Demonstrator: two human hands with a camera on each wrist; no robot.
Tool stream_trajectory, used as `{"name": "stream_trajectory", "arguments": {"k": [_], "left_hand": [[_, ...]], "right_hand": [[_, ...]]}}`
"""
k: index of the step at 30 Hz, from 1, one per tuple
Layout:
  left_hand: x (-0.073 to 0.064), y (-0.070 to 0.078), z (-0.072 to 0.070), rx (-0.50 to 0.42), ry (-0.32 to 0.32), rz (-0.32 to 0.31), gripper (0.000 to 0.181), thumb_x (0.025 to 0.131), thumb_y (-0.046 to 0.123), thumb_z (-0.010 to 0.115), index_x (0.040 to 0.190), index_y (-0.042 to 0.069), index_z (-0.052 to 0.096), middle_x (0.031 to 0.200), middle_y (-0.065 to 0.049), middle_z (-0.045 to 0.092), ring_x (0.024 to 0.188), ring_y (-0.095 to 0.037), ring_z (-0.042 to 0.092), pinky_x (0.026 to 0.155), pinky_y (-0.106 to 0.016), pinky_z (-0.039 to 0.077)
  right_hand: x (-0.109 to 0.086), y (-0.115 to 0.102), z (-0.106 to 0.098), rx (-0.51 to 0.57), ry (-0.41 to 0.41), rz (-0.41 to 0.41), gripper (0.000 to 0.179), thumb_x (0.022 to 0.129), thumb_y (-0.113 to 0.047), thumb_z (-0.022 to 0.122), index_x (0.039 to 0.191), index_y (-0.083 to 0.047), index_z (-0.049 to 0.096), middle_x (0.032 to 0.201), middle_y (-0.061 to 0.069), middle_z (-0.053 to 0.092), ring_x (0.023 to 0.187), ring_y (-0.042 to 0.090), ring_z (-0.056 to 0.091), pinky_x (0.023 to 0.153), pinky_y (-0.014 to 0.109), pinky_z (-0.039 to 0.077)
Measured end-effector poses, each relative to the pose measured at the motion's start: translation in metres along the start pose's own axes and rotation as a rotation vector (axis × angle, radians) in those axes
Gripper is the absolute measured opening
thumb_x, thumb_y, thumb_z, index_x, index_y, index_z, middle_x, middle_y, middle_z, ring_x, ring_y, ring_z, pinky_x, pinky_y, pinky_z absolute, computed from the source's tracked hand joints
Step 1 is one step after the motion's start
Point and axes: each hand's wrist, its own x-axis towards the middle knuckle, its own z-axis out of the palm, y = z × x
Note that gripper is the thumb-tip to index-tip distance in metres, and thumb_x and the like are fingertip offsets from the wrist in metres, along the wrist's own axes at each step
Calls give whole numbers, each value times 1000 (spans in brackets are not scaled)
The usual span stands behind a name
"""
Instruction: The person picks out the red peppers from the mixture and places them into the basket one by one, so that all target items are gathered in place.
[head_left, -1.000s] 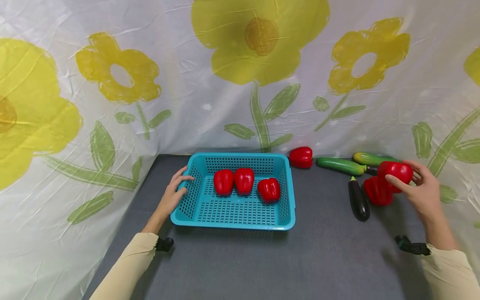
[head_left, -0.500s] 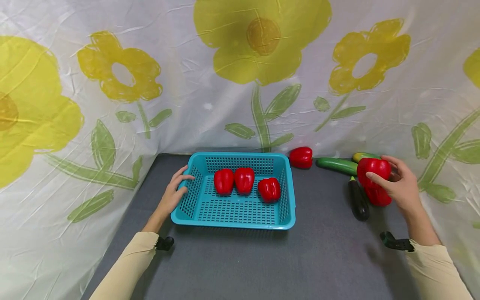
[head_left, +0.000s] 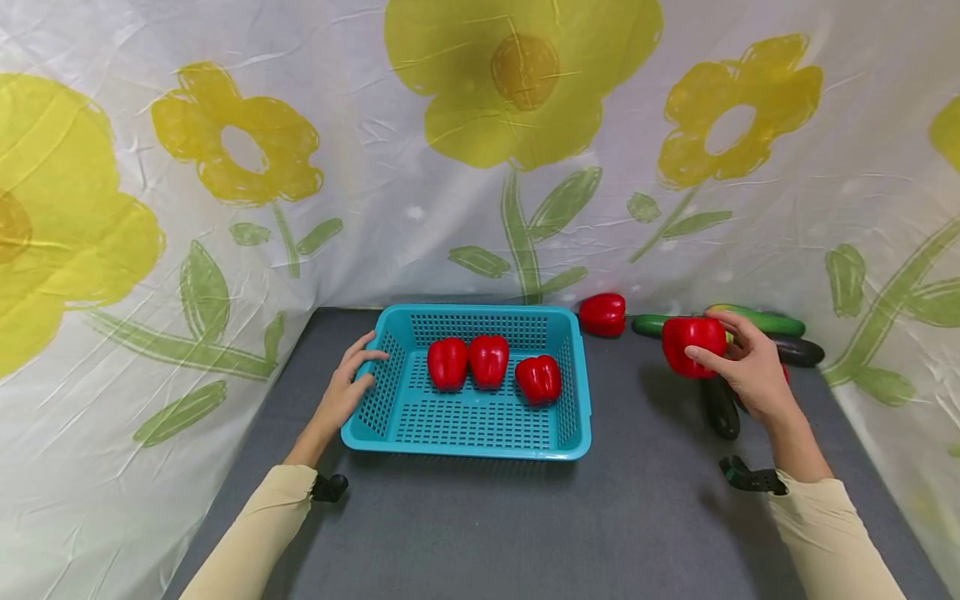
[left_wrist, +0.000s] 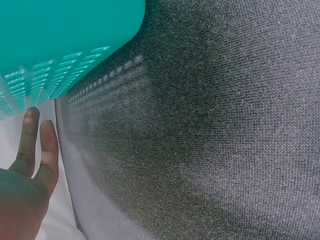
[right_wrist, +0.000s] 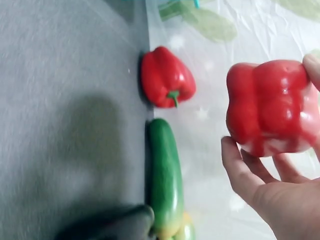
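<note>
My right hand (head_left: 753,375) holds a red bell pepper (head_left: 693,347) above the table, thumb on one side and fingers on the other. The right wrist view shows this pepper (right_wrist: 272,107) close up in the fingers. At the blue basket's (head_left: 465,451) left side, my left hand (head_left: 343,396) touches the rim with loosely extended fingers. Below the basket wall (left_wrist: 55,75) in the left wrist view, two of its fingers (left_wrist: 48,145) look straight. Inside the basket lie three red bell peppers, one (head_left: 537,380) apart from the other two (head_left: 447,364).
Another red bell pepper (head_left: 602,315) lies right of the basket by the flowered backdrop. Beyond it are a green zucchini (head_left: 649,325), another zucchini (head_left: 772,322) and dark eggplants (head_left: 797,351) (head_left: 722,412). My right hand mostly covers a red pepper on the table.
My right hand has carried the held bell pepper leftward, away from the vegetables at the right. An eggplant and more of the far zucchini show behind it. My left hand and the basket stay put.
</note>
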Motion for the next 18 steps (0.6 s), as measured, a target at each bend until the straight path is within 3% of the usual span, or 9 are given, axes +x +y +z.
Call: {"name": "stream_trajectory", "arguments": {"k": [3, 8, 18], "left_hand": [[0, -1, -1, -4, -5, -9, 39, 89, -13, 46, 124, -13, 60, 160, -25, 25, 146, -50, 18, 90, -54, 25], [2, 2, -1, -13, -11, -1, 38, 89, -14, 46, 124, -14, 60, 160, -26, 25, 145, -50, 18, 90, -53, 25], [0, 3, -1, -9, -7, 4, 38, 89, -15, 46, 124, -15, 60, 159, -27, 26, 146, -51, 17, 91, -55, 25]], "right_hand": [[4, -2, 9, 51, -4, 11, 58, 92, -1, 72, 145, -10, 52, 141, 9, 47, 101, 17, 65, 75, 27, 57], [9, -6, 23, 41, -7, 7, 57, 93, -4, 72, 146, -9, 51, 140, 8, 47, 98, 19, 66, 76, 28, 57], [17, -9, 48, 138, -26, -43, 59, 92, -3, 73, 146, -13, 52, 138, 11, 51, 111, 26, 57, 79, 28, 56]]}}
